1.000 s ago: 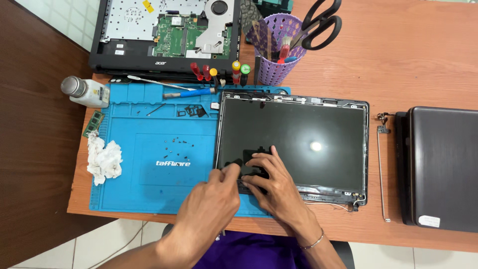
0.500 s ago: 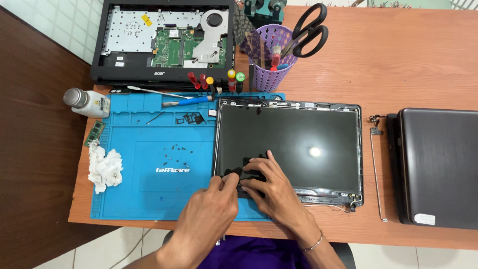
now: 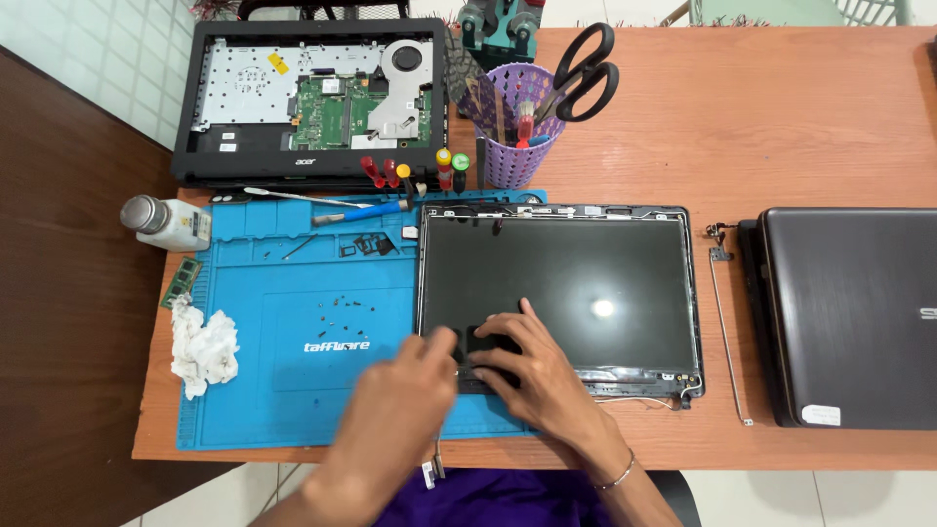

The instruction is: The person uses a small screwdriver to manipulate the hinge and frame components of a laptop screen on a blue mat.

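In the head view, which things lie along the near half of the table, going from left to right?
White cloth → blue mat → left hand → right hand on screen panel → metal hinge strip → closed laptop.

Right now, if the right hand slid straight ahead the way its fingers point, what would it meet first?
The right hand lies on the dark laptop screen panel, fingers aimed up-left. It would probably cross bare panel to its top edge, then reach the purple pen basket, though depth is uncertain.
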